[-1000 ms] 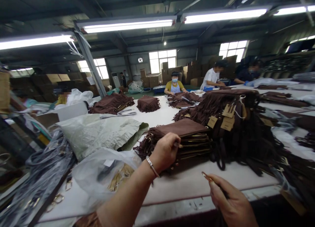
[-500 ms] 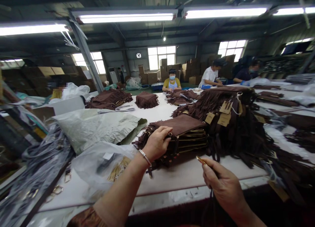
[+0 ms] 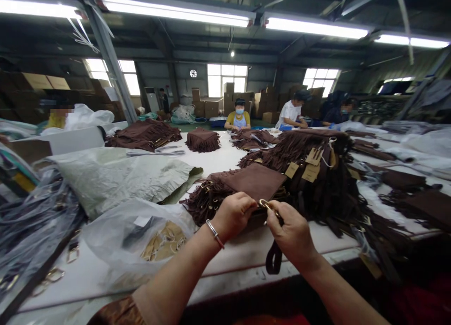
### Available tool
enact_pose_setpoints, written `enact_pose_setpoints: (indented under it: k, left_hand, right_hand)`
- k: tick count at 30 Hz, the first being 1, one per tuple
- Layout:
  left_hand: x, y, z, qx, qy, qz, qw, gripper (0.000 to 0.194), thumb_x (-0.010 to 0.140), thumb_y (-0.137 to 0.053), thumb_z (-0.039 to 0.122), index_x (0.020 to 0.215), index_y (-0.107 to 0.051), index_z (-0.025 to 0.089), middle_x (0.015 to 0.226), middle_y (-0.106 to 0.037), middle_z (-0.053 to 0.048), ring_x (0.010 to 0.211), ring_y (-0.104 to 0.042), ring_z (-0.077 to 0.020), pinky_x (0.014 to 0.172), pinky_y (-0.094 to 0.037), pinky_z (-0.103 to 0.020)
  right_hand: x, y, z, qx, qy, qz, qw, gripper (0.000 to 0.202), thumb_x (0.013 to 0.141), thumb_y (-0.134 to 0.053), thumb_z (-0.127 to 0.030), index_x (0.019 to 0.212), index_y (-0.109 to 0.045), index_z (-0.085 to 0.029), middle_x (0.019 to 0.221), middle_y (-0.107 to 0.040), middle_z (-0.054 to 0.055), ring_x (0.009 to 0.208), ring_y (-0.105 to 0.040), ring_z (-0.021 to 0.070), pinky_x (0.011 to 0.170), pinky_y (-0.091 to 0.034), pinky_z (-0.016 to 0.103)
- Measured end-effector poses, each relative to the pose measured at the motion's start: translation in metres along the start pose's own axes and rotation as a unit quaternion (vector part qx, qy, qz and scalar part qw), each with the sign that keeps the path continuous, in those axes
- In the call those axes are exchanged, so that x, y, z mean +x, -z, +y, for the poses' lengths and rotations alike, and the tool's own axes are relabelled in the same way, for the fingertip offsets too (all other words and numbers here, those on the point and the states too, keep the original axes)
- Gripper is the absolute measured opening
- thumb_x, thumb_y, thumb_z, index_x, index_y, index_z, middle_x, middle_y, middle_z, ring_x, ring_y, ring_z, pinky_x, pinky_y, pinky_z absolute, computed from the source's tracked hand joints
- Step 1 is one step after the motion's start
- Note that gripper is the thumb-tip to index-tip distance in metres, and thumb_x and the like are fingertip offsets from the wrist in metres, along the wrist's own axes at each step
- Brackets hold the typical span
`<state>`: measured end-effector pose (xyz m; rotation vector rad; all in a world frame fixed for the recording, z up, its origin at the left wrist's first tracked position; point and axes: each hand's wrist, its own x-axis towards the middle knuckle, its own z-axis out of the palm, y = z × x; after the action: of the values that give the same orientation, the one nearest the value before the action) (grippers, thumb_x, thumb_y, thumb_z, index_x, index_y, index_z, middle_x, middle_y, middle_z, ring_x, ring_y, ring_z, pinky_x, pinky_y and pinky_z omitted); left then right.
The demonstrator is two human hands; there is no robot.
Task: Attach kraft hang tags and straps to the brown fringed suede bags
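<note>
A dark brown fringed bag (image 3: pixel 259 178) lies on top of a stack of similar bags, its near corner toward me. My left hand (image 3: pixel 235 215) is closed in a pinch at that corner; its fingers hide the exact spot they grip. Close beside it, my right hand (image 3: pixel 291 225) pinches a gold snap hook (image 3: pixel 265 204), whose curved end points at my left fingertips. A dark brown strap (image 3: pixel 274 258) hangs in a loop below my right hand. Whether the hook touches the bag's fitting, I cannot tell.
A taller pile of fringed bags with tan tags (image 3: pixel 311 172) stands right of the stack. Left are a clear plastic bag of tags (image 3: pixel 164 240), pale wrapping (image 3: pixel 120 174) and plastic-wrapped straps (image 3: pixel 38 231). Several people sit across the table, one wearing a yellow top (image 3: pixel 230 119).
My right hand has moved up and left, bringing the snap hook to the bag's corner. My left hand stays at that corner, and the ring seen there before is now hidden. The view has shifted.
</note>
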<state>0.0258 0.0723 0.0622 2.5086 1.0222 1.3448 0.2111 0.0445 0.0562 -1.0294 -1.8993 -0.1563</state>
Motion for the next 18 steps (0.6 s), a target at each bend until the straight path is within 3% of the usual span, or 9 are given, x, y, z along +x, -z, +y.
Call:
enact_pose_setpoints:
  k: [9,18]
  left_hand:
    - [-0.001,-0.016,0.005,-0.034,-0.011,0.044,0.998,0.009,0.087,-0.058,0.013,0.084,-0.067,0.014,0.079,-0.067,-0.007,0.072,-0.062,-0.015,0.068,-0.05,-0.025]
    - [0.004,-0.019,0.006,-0.031,0.061,0.081,0.994,0.009,0.08,-0.064,0.008,0.078,-0.069,0.016,0.074,-0.068,-0.003,0.069,-0.062,-0.0141,0.068,-0.049,-0.025]
  right_hand:
    - [-0.003,-0.017,0.01,-0.158,0.079,0.01,0.984,0.021,0.095,-0.045,-0.016,0.109,-0.057,-0.007,0.086,-0.063,0.012,0.077,-0.058,0.0236,0.067,-0.05,0.036]
    - [-0.019,-0.014,0.007,-0.2,0.095,0.024,0.975,0.024,0.093,-0.053,-0.016,0.114,-0.057,-0.005,0.085,-0.065,0.014,0.075,-0.061,0.0239,0.062,-0.051,0.035]
